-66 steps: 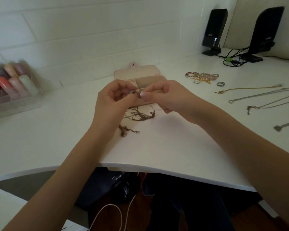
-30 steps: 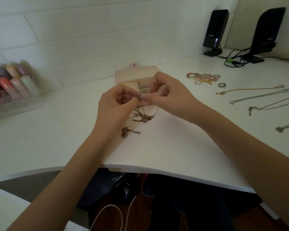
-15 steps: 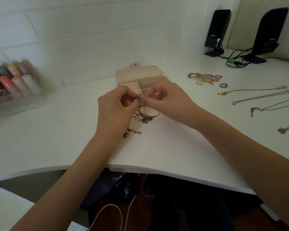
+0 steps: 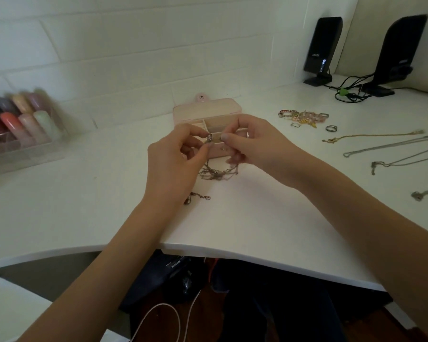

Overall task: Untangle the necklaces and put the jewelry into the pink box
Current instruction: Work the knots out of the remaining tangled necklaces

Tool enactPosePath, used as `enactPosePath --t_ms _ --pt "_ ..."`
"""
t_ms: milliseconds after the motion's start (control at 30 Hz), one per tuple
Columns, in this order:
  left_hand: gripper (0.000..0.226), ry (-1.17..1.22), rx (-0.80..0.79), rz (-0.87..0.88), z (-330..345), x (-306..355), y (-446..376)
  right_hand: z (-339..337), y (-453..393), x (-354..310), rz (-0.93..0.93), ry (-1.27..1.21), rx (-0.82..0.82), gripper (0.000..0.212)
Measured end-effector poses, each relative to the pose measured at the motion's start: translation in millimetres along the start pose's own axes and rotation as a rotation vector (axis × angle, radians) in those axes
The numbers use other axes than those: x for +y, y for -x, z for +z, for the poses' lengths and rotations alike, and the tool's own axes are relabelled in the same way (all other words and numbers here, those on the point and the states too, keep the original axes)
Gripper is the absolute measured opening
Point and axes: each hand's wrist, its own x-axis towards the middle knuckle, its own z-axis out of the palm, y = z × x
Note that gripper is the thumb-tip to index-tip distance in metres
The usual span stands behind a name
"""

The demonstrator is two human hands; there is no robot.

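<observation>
Metal clasp: small silvery ring clasp (image 4: 209,137) pinched at the left hand's (image 4: 173,164) fingers (image 4: 206,147), likely raised for a close look.
Right hand (image 4: 255,144): fingers clamped on a fine chain by the clasp, pulling it taut.
Tangle: knotted brownish necklace chains (image 4: 214,174) trail onto the white table (image 4: 232,218).
Pink box (image 4: 203,112): open just behind, within easy reach.
Sorted: straightened chains (image 4: 391,149) lie well apart, right.

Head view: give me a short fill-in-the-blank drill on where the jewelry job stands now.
1. Both hands pinch the tangled chains in front of the open ____ box.
2. The left hand and right hand hold the knot ____ the desk.
3. The straightened necklaces lie to the ____.

Missing: pink; above; right
</observation>
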Motion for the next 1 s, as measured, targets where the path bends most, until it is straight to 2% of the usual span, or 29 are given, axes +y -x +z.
enactPosePath --t_ms 267,633,1000 --pt "0.012 0.027 0.015 0.022 -1.8 3.8 0.8 -2.8 3.0 -5.6 0.06 0.035 -0.051 0.016" --pt "0.013 0.034 -0.04 0.033 -0.2 2.5 1.3 -0.9 5.1 -2.7 0.003 0.12 -0.113 0.016" --pt "0.009 0.142 -0.048 -0.03 -1.0 0.0 -1.5 1.7 4.4 -2.8 0.003 0.164 -0.08 0.019"
